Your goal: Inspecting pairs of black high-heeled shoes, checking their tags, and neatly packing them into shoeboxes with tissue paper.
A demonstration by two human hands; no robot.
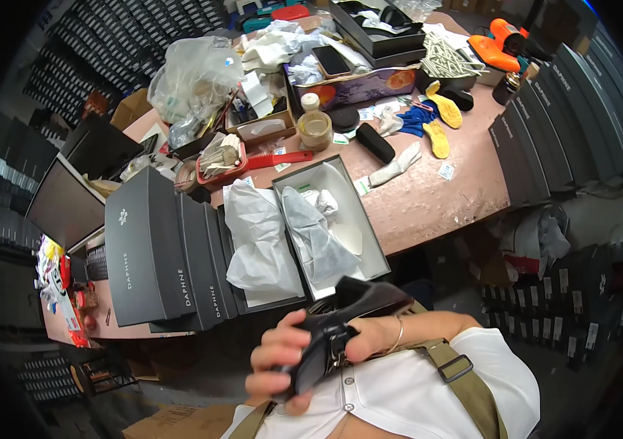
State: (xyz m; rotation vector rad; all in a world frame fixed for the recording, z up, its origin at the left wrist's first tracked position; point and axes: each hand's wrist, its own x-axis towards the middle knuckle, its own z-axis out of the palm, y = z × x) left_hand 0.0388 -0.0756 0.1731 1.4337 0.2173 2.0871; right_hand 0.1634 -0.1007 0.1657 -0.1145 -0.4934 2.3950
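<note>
In front of my chest is a glossy black shoe [314,360] with a small metal buckle, held between my hands. My left hand [276,358] has its fingers curled round the shoe's left side; most of that arm is hidden. From the right, my right hand [367,340] grips the buckle side, its thumb near the metal piece. Just beyond the shoe lies an open grey shoebox [367,245] with crumpled white tissue paper [316,234] and a pale, partly covered item. More white tissue [256,238] spills over the box part beside it.
Grey shoeboxes [143,249] stand upright on the left, others [546,132] on the right. Across the pink table [458,197] lie a red-handled brush [280,159], a jar [315,129], yellow insoles [437,139], a black brush-like block [375,143] and an orange tool [498,47].
</note>
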